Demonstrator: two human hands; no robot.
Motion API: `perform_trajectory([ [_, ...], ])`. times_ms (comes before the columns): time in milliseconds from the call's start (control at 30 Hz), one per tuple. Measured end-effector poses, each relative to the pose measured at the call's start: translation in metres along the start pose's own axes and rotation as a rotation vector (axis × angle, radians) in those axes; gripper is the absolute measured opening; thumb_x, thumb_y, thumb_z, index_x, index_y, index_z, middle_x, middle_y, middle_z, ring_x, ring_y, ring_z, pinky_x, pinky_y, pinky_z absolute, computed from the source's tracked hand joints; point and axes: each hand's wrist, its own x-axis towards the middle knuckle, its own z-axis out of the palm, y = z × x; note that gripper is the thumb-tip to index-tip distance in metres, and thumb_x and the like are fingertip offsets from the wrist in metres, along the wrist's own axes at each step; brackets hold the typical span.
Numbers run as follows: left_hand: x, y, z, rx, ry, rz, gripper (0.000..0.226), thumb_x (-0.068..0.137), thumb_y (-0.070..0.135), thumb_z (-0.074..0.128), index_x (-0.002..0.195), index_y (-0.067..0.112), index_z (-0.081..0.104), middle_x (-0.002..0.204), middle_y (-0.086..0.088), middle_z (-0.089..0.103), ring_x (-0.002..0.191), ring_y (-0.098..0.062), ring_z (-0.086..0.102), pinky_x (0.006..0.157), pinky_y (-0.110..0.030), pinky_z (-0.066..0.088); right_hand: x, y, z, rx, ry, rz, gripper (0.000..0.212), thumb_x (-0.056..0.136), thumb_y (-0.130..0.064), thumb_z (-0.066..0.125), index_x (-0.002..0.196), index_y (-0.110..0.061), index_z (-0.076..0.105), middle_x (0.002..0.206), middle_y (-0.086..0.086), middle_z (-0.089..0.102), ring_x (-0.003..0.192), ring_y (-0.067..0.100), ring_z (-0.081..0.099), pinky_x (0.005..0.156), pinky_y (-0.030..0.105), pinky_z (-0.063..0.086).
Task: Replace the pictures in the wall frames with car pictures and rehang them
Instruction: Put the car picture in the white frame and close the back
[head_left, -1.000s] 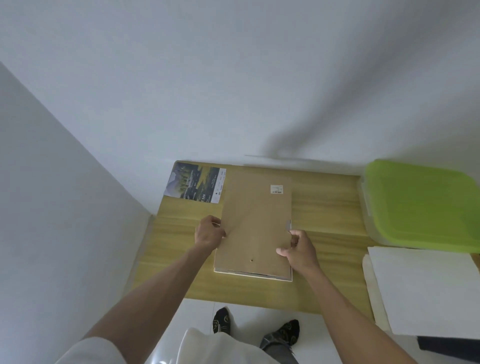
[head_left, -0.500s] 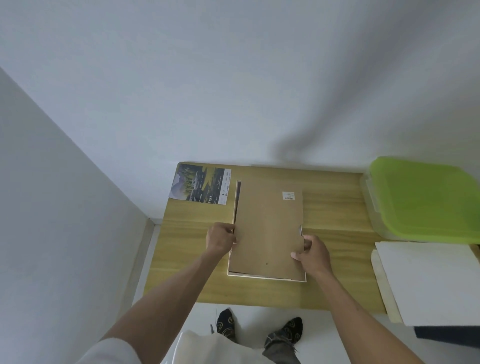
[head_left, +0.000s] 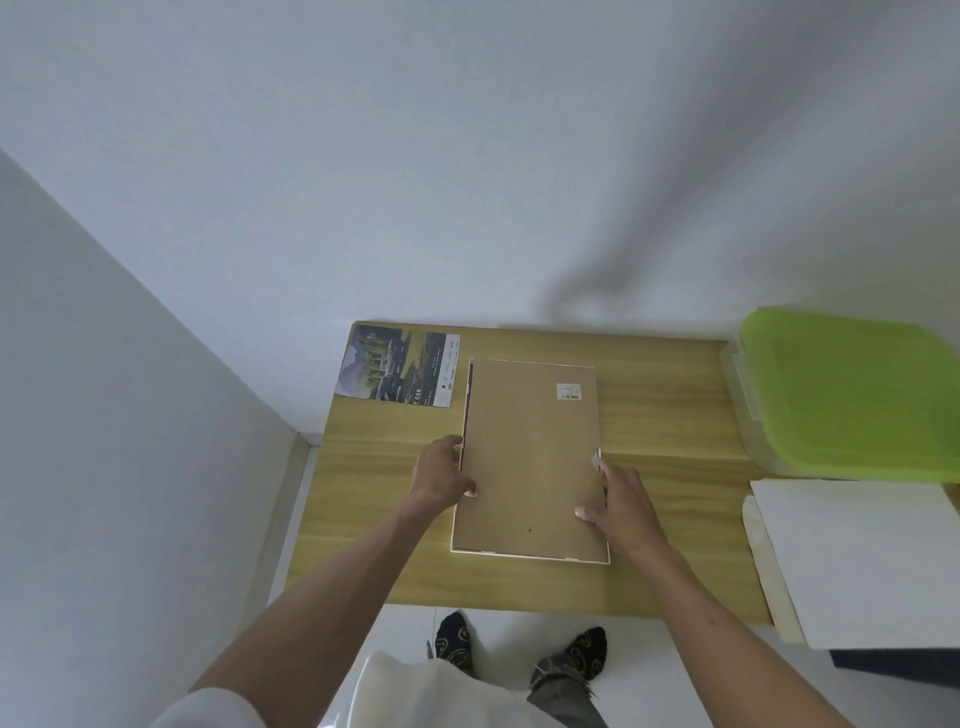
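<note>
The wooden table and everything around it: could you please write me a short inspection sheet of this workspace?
Surface: wooden table, in a wall corner.
Job's things: frame lying face down, brown backing up; car picture beside its far left corner.
Clutter: green-lidded box; white boards at the right.
Hands: left hand and right hand each hold a side edge of the frame.
Cables: nothing seen.
Surroundings: plain white walls; pale floor.
</note>
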Motion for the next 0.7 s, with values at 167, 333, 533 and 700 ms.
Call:
perform_trajectory([
  [167,-0.005,0.000,0.001,0.049,0.037,0.005,0.079,0.067,0.009,0.084,0.139,0.014,0.051,0.119,-0.009,0.064,0.109,-0.025,0.060,0.087,-0.029,0.046,0.007,0.001,-0.006,-0.126,-0.126,-0.018,0.091,0.083,-0.032,0.077,0.156,-0.021,0.023,0.135,0.009,0.037,0.122,0.025,0.048,0.091,0.026,0.039],
  [333,-0.003,0.004,0.002,0.179,-0.007,0.074,0.086,0.068,0.007,0.082,0.143,0.018,0.042,0.115,-0.011,0.057,0.106,-0.030,0.056,0.087,-0.038,0.049,0.015,-0.006,-0.009,-0.290,-0.102,-0.063,0.109,0.074,-0.038,0.083,0.156,-0.021,0.013,0.149,0.009,0.027,0.138,0.026,0.034,0.101,0.038,0.044],
  [533,0.010,0.021,-0.012,0.398,-0.233,0.123,0.104,0.070,0.017,0.085,0.151,0.013,0.020,0.122,-0.013,0.047,0.110,-0.031,0.051,0.090,-0.036,0.047,0.044,-0.022,-0.024,-0.602,-0.331,-0.265,0.133,0.073,-0.051,0.080,0.155,-0.008,-0.015,0.161,0.012,-0.028,0.150,0.026,-0.022,0.124,0.038,-0.003],
  [700,0.018,0.013,-0.015,0.446,-0.297,0.139,0.136,0.058,0.045,0.090,0.155,0.018,-0.001,0.128,-0.005,0.044,0.113,-0.025,0.049,0.098,-0.038,0.046,0.052,-0.024,-0.021,-0.728,-0.366,-0.327,0.142,0.066,-0.058,0.081,0.154,-0.003,-0.015,0.159,0.021,-0.028,0.149,0.032,-0.023,0.123,0.040,-0.005],
])
